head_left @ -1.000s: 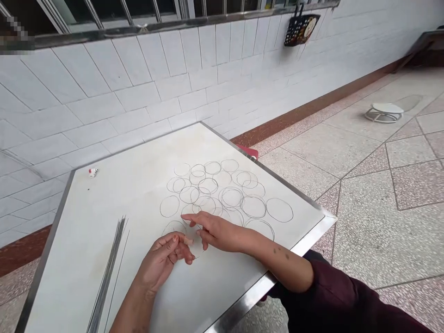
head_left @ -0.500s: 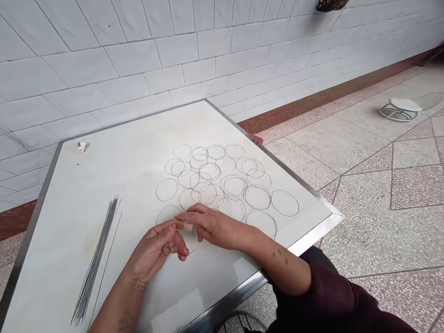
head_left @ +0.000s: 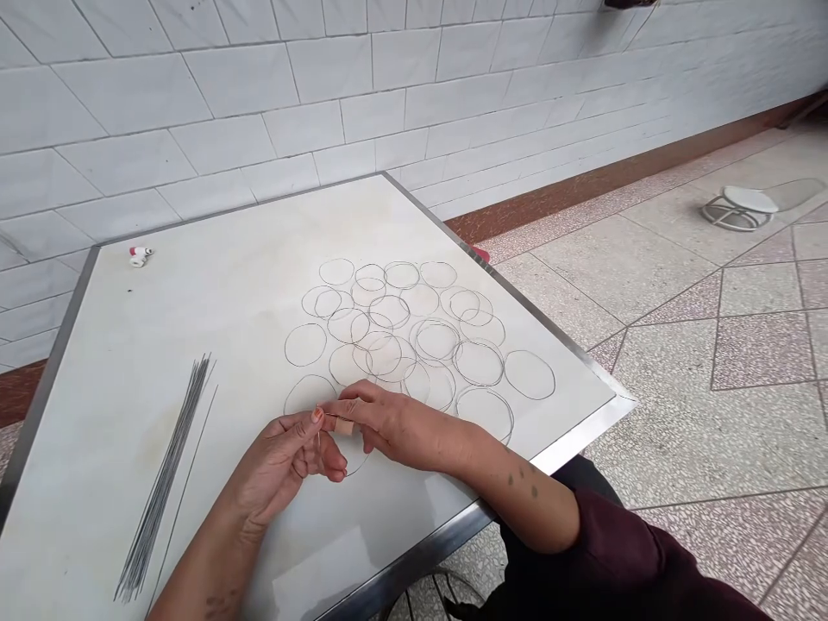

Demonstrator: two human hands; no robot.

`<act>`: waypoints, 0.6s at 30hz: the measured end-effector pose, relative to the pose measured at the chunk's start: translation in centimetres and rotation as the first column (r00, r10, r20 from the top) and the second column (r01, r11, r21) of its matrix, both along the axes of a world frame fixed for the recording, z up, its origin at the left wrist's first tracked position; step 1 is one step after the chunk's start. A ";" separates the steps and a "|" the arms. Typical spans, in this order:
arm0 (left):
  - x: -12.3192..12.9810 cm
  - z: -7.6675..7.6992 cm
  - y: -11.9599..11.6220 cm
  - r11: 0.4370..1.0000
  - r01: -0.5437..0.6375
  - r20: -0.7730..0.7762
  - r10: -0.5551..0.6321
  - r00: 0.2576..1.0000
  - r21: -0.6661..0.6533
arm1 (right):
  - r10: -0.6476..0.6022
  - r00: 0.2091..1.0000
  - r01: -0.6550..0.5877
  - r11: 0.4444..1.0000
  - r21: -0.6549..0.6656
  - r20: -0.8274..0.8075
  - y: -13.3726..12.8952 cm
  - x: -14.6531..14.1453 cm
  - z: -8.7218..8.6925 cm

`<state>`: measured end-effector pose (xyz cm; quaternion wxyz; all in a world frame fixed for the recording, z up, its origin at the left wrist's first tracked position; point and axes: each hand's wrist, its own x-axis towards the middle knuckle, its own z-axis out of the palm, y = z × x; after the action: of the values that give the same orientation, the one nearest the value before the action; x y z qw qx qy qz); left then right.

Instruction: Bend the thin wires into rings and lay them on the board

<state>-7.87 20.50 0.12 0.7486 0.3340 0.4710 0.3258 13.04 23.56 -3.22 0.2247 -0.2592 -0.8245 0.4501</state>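
My left hand (head_left: 285,461) and my right hand (head_left: 401,427) meet over the near part of the white table (head_left: 213,310). Between them is a thin wire ring (head_left: 360,467), its lower arc showing below my fingers. My left thumb and forefinger pinch the wire; the exact grip of my right fingertips is partly hidden. A tan strip of tape (head_left: 344,427) is wrapped round a finger where the hands meet. Several loose wire rings (head_left: 305,345) lie beyond my hands, many overlapping. Left of my left hand lies a bundle of straight wires (head_left: 165,474), with a single wire (head_left: 187,483) beside it.
A small white and red object (head_left: 139,256) sits near the table's far left corner. Metal trim (head_left: 414,561) edges the table. The tiled wall (head_left: 246,95) stands behind it. A round white stool (head_left: 743,207) is on the floor to the right.
The view has shifted slightly, so the table sits a little further left and higher. My hands stay together on the wire ring, with only small finger movements.
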 end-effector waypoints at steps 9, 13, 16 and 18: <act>-0.4 0.1 0.2 1.000 0.017 -0.031 -0.017 0.999 -0.016 | 0.012 0.995 -0.023 0.994 -0.111 -0.099 0.3 0.2 -0.2; -0.6 0.1 0.2 1.000 0.001 -0.067 -0.002 0.998 -0.011 | -0.070 0.977 0.033 0.983 -0.180 -0.201 0.7 0.2 -0.4; -0.6 0.1 0.2 0.998 0.056 -0.076 -0.057 0.995 -0.010 | -0.152 0.971 0.112 0.972 -0.208 -0.187 0.8 0.0 -0.6; -0.5 0.1 0.3 0.994 0.107 -0.081 -0.107 0.991 -0.004 | -0.177 0.972 0.150 0.973 -0.175 -0.154 0.7 -0.1 -0.8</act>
<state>-8.37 20.77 0.23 0.7452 0.3719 0.4821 0.2717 12.90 24.30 -4.06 0.3081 -0.3048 -0.7390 0.5158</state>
